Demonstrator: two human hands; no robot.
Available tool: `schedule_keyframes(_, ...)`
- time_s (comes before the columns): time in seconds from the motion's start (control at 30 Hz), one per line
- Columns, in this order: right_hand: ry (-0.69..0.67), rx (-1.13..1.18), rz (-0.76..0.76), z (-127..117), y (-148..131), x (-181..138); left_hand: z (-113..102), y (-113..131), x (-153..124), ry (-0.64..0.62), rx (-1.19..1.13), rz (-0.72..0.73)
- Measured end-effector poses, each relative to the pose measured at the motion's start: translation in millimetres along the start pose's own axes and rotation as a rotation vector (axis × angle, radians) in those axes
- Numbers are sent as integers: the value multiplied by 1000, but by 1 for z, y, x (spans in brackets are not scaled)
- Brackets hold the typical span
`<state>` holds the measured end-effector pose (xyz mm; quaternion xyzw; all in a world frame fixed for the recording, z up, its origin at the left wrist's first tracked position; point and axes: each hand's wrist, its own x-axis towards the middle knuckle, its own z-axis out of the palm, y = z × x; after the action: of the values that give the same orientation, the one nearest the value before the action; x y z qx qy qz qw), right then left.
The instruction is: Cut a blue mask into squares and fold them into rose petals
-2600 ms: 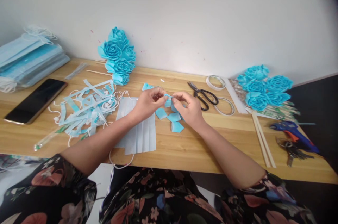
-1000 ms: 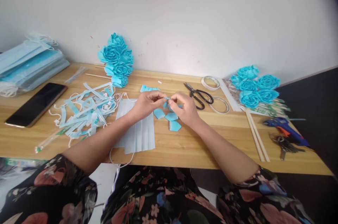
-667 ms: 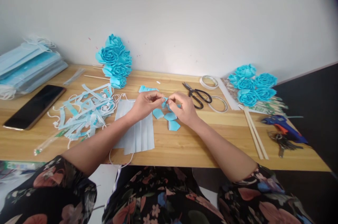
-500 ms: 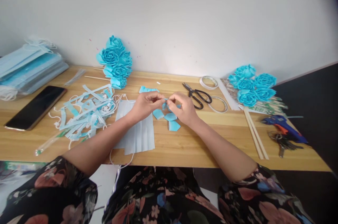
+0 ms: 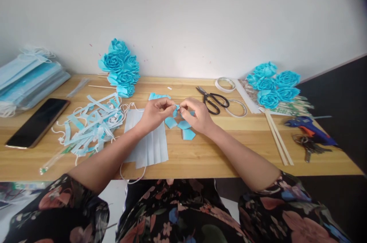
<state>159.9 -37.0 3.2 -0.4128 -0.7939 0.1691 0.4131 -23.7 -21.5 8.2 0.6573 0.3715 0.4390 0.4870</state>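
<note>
My left hand (image 5: 157,114) and my right hand (image 5: 197,115) meet fingertip to fingertip over the middle of the table. Both are closed in a pinch on a small blue fabric piece (image 5: 176,110), largely hidden by the fingers. Under and between them lie several cut blue petal-shaped pieces (image 5: 188,134). Behind my left hand is a pleated blue strip (image 5: 158,96). A pale face mask (image 5: 150,147) lies flat beneath my left wrist. Black-handled scissors (image 5: 213,100) rest open beyond my right hand.
On the wooden table (image 5: 218,159) lie a heap of mask trimmings (image 5: 94,124), a phone (image 5: 37,122), a stack of masks (image 5: 31,75), tape rolls (image 5: 225,84), sticks (image 5: 278,138), a glue gun (image 5: 311,128) and keys (image 5: 309,147). Blue fabric roses (image 5: 119,65) stand at back left, more roses (image 5: 272,86) at right.
My view has tilted slightly. Both hands stay pinched on the small blue piece, with a slightly wider gap between the fingertips. The other things keep their places.
</note>
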Motion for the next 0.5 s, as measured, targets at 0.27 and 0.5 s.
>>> schedule_keyframes(0.27,3,-8,-7,1,2,-1,-1,-3,1,1,-106,-81)
schedule_keyframes(0.5,49,143,82,-7,-3,-1,-3,-4,3,94,-139,-117)
